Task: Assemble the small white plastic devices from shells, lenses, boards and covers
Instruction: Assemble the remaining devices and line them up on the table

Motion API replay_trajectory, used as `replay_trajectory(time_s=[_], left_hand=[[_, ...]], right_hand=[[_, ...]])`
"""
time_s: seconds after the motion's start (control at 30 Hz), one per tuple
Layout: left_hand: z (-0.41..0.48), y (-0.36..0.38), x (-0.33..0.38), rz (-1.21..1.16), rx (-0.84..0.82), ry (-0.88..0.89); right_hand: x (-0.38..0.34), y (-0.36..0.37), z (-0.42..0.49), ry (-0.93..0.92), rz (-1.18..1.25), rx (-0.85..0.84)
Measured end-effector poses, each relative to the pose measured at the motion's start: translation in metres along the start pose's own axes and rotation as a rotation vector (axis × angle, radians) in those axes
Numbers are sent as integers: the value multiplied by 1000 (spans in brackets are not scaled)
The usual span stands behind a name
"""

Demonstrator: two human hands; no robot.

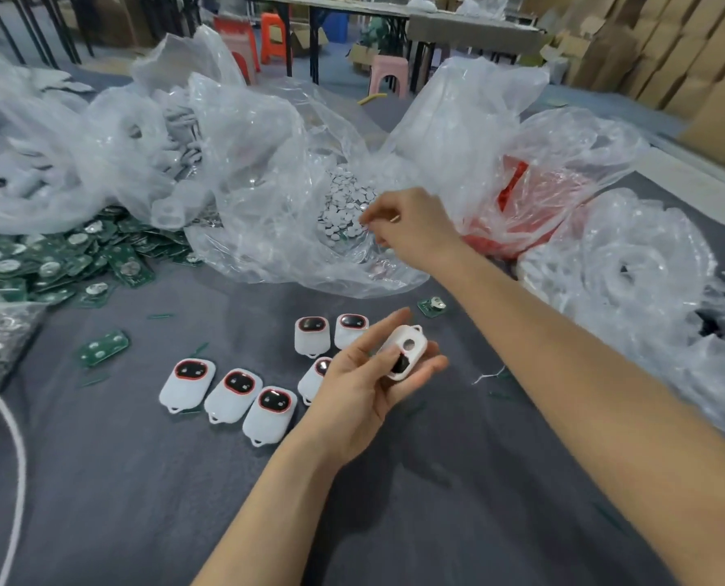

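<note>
Judging by the table (394, 501), the batch is partly done. Six devices (233, 395) with red-ringed dark windows lie face up from 8 to 11 o'clock of the left hand (365, 382), one half hidden behind it. Plenty remains: a heap of green boards (56, 264) sits at 9 o'clock on the table, and a loose board (432, 306) lies at 1 o'clock of the left hand. That hand is palm up, fingers fairly straight, with a white shell (405, 351) lying across them and pinned by the thumb; its round hole looks unfilled. The right hand (411, 230) is out at 12 o'clock, inside a clear bag (267, 162), fingertips bunched over the white discs (343, 205). I cannot tell whether it has one pinched.
</note>
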State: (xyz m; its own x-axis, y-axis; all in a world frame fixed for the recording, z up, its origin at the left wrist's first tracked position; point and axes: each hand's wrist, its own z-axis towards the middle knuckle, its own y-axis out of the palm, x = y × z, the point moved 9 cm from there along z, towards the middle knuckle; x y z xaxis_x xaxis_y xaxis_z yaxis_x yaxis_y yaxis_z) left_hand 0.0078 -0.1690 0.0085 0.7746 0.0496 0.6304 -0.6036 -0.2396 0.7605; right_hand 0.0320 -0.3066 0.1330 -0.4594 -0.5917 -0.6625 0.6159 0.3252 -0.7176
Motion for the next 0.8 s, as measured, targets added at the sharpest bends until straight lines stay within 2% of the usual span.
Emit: replay_trajectory(time_s=[0.2, 0.33, 0.47, 0.57, 0.67, 0.8], left_hand=[[-3, 2, 4, 9, -8, -21], [-1, 2, 8, -54, -16, -22], [1, -1, 7, -27, -36, -16], [1, -5, 8, 95, -33, 25], [-2, -2, 15, 266, -32, 133], [-2, -3, 19, 269, -6, 185]], right_hand=[[35, 84, 60, 90, -394, -219], [42, 97, 70, 33, -469, -224], [42, 100, 72, -8, -473, -144], [48, 100, 70, 41, -357, -95], [53, 85, 59, 88, -128, -55], [52, 35, 24, 156, 475, 82]])
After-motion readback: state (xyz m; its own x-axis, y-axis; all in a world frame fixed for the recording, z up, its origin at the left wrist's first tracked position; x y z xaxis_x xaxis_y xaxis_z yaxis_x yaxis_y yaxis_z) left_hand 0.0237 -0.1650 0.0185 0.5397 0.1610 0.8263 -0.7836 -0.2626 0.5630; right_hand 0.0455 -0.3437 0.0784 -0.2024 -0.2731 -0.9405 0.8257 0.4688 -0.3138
